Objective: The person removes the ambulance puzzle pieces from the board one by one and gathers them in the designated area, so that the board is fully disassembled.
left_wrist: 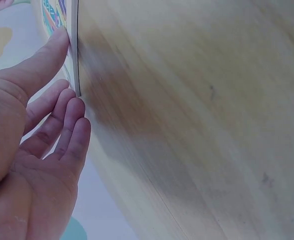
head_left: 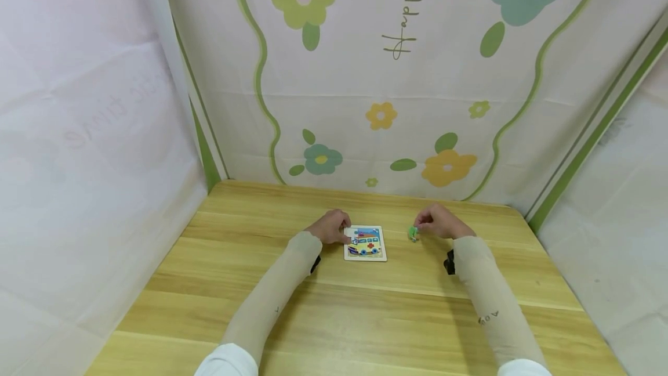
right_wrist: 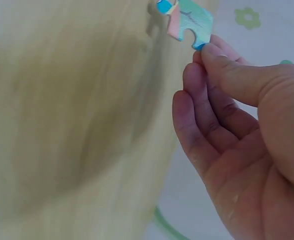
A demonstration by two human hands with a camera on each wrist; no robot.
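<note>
A small square jigsaw puzzle [head_left: 366, 248] with a yellow ambulance picture and a white border lies on the wooden table. Its upper-left part shows a pale patch without picture. My left hand [head_left: 331, 227] holds the board at its left edge. In the left wrist view the thumb [left_wrist: 54, 52] lies on the board's face [left_wrist: 72, 30], with the other fingers by its edge. To the right of the board, my right hand [head_left: 440, 222] pinches a green jigsaw piece [head_left: 413, 233] between thumb and fingertips. That jigsaw piece [right_wrist: 194, 22] also shows blue and pink parts, held above the table.
The wooden table [head_left: 334, 318] ends at a flower-printed cloth [head_left: 355, 74] hanging behind it. More pale cloth hangs at the left and right sides. A dark strap piece [head_left: 450, 262] sits at the right wrist.
</note>
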